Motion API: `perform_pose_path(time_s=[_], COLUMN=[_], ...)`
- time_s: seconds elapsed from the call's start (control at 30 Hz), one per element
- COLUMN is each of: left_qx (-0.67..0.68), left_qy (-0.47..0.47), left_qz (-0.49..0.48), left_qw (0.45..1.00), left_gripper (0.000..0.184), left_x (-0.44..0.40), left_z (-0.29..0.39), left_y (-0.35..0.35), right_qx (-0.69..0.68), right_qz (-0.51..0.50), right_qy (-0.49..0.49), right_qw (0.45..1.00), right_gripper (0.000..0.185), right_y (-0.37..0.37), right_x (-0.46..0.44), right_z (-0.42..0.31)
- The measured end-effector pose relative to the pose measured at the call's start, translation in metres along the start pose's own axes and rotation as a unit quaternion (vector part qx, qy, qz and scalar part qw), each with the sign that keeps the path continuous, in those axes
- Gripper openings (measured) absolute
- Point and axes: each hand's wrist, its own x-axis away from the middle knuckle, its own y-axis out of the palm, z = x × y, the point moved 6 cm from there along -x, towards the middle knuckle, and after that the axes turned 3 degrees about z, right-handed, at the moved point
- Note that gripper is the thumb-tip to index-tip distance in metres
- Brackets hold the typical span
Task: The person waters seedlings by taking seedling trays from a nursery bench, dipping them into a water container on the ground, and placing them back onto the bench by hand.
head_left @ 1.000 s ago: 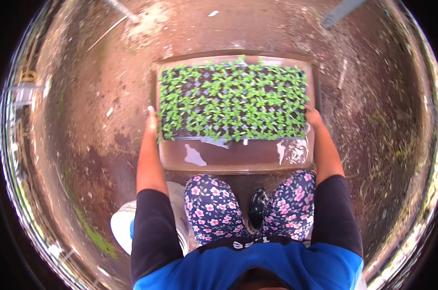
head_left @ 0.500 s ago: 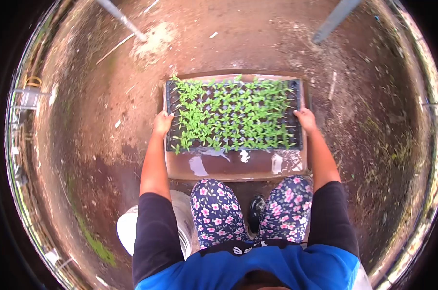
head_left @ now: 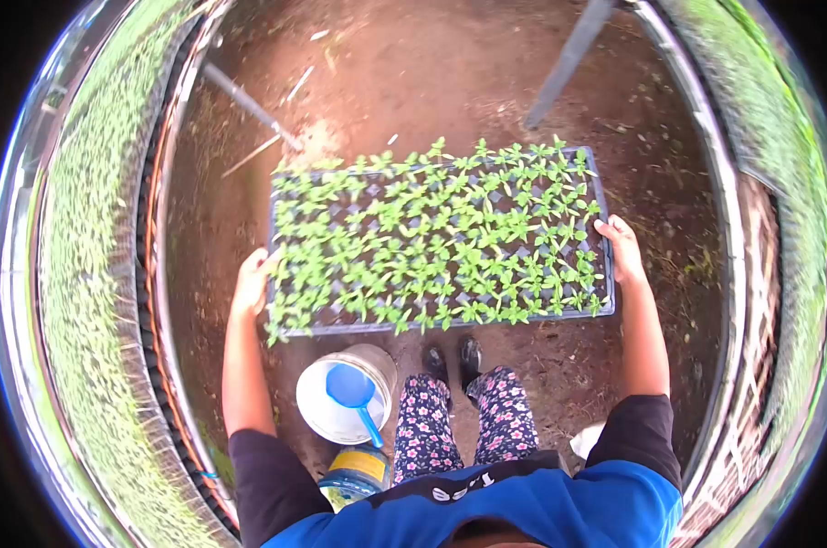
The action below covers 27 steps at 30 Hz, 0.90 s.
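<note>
Both hands [head_left: 437, 251] grip the seedling tray [head_left: 441, 239] — arms outstretched.

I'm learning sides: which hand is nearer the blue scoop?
Left. The left hand holds the end of the seedling tray nearer the blue scoop; the right hand holds the opposite end.

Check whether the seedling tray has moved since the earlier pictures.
Yes, raised toward the camera by the left hand and right hand: the seedling tray nearly meets the left pole in view; more ground separated them before. The camera moved too.
</note>
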Motion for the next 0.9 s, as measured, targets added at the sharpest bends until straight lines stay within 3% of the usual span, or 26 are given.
perform_pose_path(time_s=[0.03, 0.07, 0.1, 0.17, 0.23, 0.27, 0.3, 0.33, 0.4, 0.5, 0.53, 0.6, 0.67, 0.7, 0.73, 0.83, 0.87, 0.9], left_qx=[0.027, -0.003, -0.018, -0.065, -0.084, -0.149, -0.228, -0.28, -0.341, -0.35, -0.319, -0.285, -0.261, -0.266, -0.273, -0.276, -0.297, -0.275], left_qy=[-0.023, -0.019, -0.025, 0.017, 0.033, 0.042, 0.131, 0.161, 0.187, 0.231, 0.213, 0.191, 0.244, 0.271, 0.295, 0.367, 0.401, 0.399], left_qz=[-0.014, -0.027, -0.058, -0.077, -0.061, -0.061, -0.039, -0.028, -0.026, -0.052, -0.058, -0.082, -0.131, -0.147, -0.187, -0.284, -0.324, -0.342], left_qw=[0.999, 0.999, 0.998, 0.995, 0.994, 0.986, 0.964, 0.946, 0.921, 0.906, 0.922, 0.936, 0.925, 0.913, 0.896, 0.842, 0.804, 0.805], left_gripper=[0.01, 0.006, 0.006, 0.006, 0.017, 0.023, 0.025, 0.026, 0.027, 0.027, 0.027, 0.025, 0.028, 0.029, 0.029, 0.029, 0.029, 0.03], left_x=[0.024, -0.05, -0.058, -0.046, -0.043, -0.053, -0.054, -0.07, -0.047, -0.033, -0.015, 0.028, 0.094, 0.118, 0.142, 0.234, 0.265, 0.294], left_z=[0.03, -0.002, 0.035, 0.052, 0.038, 0.024, 0.023, 0.007, 0.014, 0.046, 0.064, 0.108, 0.163, 0.185, 0.207, 0.252, 0.259, 0.259], left_y=[0.009, 0.056, 0.07, 0.093, 0.099, 0.102, 0.119, 0.126, 0.165, 0.151, 0.146, 0.147, 0.191, 0.212, 0.243, 0.355, 0.397, 0.441], right_qx=[-0.017, -0.048, -0.034, 0.059, 0.256, 0.418, 0.414, 0.433, 0.375, 0.321, 0.344, 0.253, 0.14, 0.068, 0.067, -0.051, -0.039, -0.136], right_qz=[0.032, 0.034, 0.06, 0.087, 0.128, 0.171, 0.199, 0.179, 0.197, 0.208, 0.237, 0.287, 0.32, 0.341, 0.355, 0.423, 0.456, 0.451], right_qy=[-0.011, -0.014, 0.003, -0.044, -0.128, -0.247, -0.268, -0.163, -0.148, -0.159, -0.15, -0.169, -0.146, -0.182, -0.172, -0.258, -0.218, -0.237], right_qw=[0.999, 0.998, 0.998, 0.994, 0.949, 0.857, 0.847, 0.868, 0.893, 0.91, 0.896, 0.908, 0.926, 0.92, 0.916, 0.867, 0.862, 0.85], right_gripper=[0.017, 0.016, 0.016, 0.015, 0.024, 0.023, 0.025, 0.023, 0.021, 0.02, 0.019, 0.023, 0.021, 0.021, 0.023, 0.019, 0.012, 0.011], right_y=[-0.001, -0.032, -0.039, -0.057, -0.029, -0.005, 0.019, 0.041, 0.041, -0.009, -0.03, -0.088, -0.142, -0.163, -0.188, -0.259, -0.28, -0.292], right_x=[0.022, -0.068, -0.07, -0.081, -0.075, -0.071, -0.045, -0.041, -0.009, 0.047, 0.08, 0.147, 0.226, 0.27, 0.312, 0.416, 0.467, 0.512], right_z=[-0.023, 0.062, 0.038, 0.06, 0.066, 0.064, 0.056, 0.065, 0.067, 0.042, 0.027, 0.013, 0.0, -0.01, -0.017, -0.004, 0.004, 0.007])
